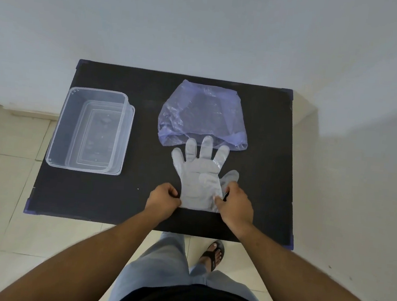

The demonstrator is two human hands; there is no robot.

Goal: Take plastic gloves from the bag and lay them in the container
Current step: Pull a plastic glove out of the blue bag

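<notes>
2 hands' fingers (174,193) pinch 1 glove (199,182) between 1 bag (203,116) and 1 container (90,130).

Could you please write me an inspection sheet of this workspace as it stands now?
Surface: black table with purple corner caps, mostly bare.
Job's things: clear container on the table's left, open, nothing seen in it; purple bag at the far middle, mouth toward the person; gloves flat on the table, fingertips at the bag's mouth, a second glove showing beneath at the right.
Clutter: nothing seen.
Grippers: left hand pinches the gloves' cuff at its left edge; right hand pinches its right edge.
Cables: nothing seen.
Surroundings: pale wall behind, tiled floor, the person's jeans and a sandalled foot below the table edge.
</notes>
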